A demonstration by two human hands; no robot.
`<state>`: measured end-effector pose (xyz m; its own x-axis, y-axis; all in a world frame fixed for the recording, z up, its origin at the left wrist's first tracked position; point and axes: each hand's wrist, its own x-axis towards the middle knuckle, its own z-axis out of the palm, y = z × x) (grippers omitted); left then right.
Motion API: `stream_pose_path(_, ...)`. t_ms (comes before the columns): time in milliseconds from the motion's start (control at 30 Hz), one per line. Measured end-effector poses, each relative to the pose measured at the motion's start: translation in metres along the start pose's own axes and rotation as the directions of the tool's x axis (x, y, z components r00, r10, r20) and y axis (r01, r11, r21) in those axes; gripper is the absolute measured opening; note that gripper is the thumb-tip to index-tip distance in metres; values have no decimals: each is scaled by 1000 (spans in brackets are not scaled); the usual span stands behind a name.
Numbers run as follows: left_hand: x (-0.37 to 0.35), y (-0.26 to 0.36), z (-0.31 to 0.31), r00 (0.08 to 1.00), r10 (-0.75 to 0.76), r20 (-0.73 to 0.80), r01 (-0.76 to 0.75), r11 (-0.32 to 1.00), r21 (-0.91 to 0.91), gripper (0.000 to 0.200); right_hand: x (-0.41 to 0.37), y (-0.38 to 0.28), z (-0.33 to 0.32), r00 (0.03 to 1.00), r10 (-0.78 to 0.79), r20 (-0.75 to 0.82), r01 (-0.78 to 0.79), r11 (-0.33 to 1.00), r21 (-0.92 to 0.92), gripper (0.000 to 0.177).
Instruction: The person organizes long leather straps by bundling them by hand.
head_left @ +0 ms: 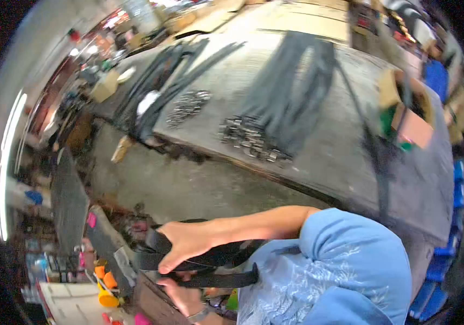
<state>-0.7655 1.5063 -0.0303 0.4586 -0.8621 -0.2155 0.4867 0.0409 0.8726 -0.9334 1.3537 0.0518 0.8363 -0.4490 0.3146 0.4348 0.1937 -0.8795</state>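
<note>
My right hand (188, 241) reaches across from the blue sleeve. Its thumb and fingers close round a looped bundle of black belt straps (148, 259). Just below it, my left hand (183, 298), with a band on the wrist, is partly hidden and blurred. Its fingers close at the underside of the same straps. One strap end (237, 279) sticks out toward my shirt. On the big table, a pile of dark belts (291, 81) lies side by side, with metal buckles (253, 142) bunched at the near end.
The grey table (340, 162) runs along my right side. More dark straps (169, 81) and a heap of small metal parts (188, 107) lie on it. An open box (427, 103) stands at its far right. Orange and yellow objects (106, 283) are at lower left.
</note>
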Motion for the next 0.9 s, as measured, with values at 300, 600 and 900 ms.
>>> stream_pose_path(300, 143, 5, 24, 965, 223, -138, -243, 959, -146, 88, 146, 73, -80, 977, 165, 137, -67, 841, -537, 53)
stream_pose_path(600, 311, 58, -7, 989, 100, -107, -128, 946, -298, 83, 299, 98, -137, 968, 220, 122, -43, 622, -782, 58)
stream_pose_path(900, 496, 136, -60, 957, 17, 289, 21, 991, -130, 87, 443, 125, -200, 988, 154, -11, -70, 386, -920, 97)
